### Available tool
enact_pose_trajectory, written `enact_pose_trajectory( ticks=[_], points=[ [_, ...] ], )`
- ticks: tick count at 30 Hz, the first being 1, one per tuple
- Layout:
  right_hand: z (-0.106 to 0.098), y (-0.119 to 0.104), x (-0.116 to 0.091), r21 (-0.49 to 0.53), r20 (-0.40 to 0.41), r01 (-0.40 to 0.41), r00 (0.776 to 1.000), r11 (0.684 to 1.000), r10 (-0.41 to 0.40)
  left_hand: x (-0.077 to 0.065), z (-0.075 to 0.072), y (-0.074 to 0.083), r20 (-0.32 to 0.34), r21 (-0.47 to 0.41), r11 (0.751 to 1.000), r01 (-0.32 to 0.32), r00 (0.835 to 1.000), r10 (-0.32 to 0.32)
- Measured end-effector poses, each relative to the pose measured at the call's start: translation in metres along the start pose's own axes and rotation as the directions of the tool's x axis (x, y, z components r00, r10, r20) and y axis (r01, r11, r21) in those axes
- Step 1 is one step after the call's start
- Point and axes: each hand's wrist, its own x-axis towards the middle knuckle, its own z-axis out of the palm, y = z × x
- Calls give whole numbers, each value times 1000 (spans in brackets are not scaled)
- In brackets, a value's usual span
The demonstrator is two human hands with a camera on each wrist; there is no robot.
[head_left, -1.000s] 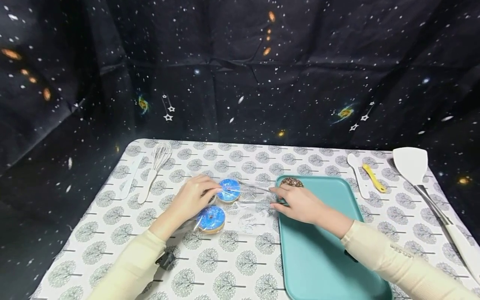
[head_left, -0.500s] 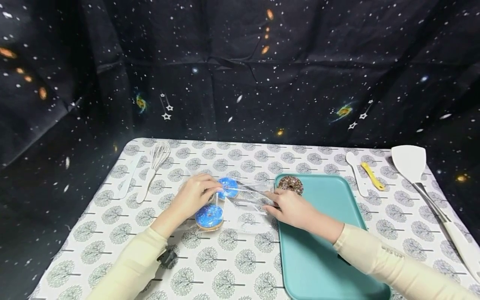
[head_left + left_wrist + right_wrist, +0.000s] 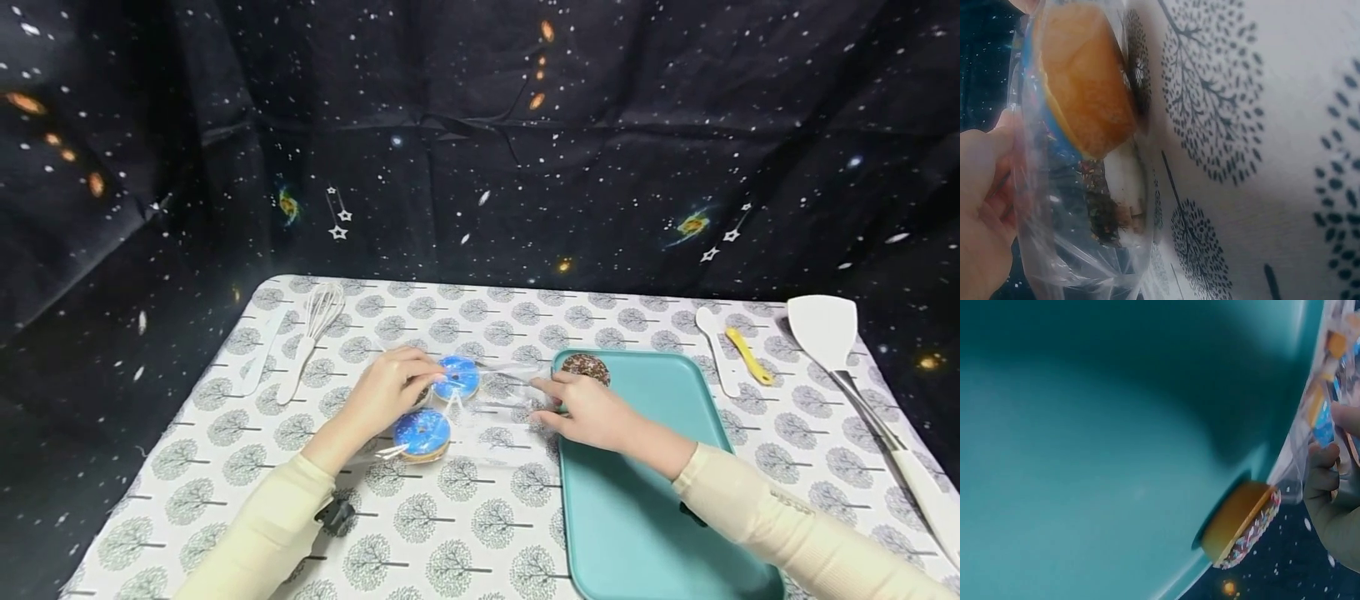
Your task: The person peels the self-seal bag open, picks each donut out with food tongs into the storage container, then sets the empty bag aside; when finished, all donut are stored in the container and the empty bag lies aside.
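A clear plastic bag [image 3: 480, 446] lies mid-table with two blue-iced donuts in it, the far one [image 3: 456, 377] and the near one [image 3: 422, 433]. A chocolate donut [image 3: 1102, 203] with sprinkles also shows inside it in the left wrist view. My left hand [image 3: 390, 387] pinches the bag's upper film beside the blue donuts. At the bag's right end, over the tray's left rim, my right hand [image 3: 596, 408] grips the film between thumb and fingers. Just beyond that hand, a chocolate-sprinkled donut [image 3: 588, 367] sits in the far left corner of the teal tray [image 3: 652, 517].
On the left lie a whisk [image 3: 309, 342] and a pale flat spatula [image 3: 264, 354]. Beyond the tray at right are a white spoon [image 3: 716, 350], a yellow-handled tool [image 3: 747, 356] and a large white turner [image 3: 825, 333]. A dark starry cloth hangs behind the table.
My right hand has shifted slightly left with the bag's edge, uncovering more of the donut on the tray. The film over the blue donuts has changed its folds. My left hand stays nearly in place.
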Motion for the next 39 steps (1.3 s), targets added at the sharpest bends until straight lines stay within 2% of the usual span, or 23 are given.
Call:
enact_pose_trajectory(
  ticks=[7, 13, 16, 22, 31, 39],
  points=[
    [0, 0, 1, 39, 34, -33, 999, 999, 31, 1, 2, 0, -1, 20, 1000, -14, 1000, 14],
    [6, 0, 0, 33, -42, 31, 999, 999, -30, 1, 2, 0, -4, 24, 999, -23, 1000, 23],
    [7, 1, -1, 61, -49, 11, 999, 998, -8, 1, 2, 0, -3, 16, 1000, -24, 1000, 24],
    [6, 0, 2, 88, -14, -23, 1000, 996, 25, 3, 1, 1, 14, 17, 1000, 3, 1000, -3],
    [14, 0, 4, 80, -91, 55, 995, 995, -48, 3, 1, 3, 20, 19, 1000, 17, 1000, -17],
    [16, 0, 4, 60, -109, 54, 993, 997, -47, 4, -1, 1, 21, 6, 1000, 8, 1000, -8]
  ],
)
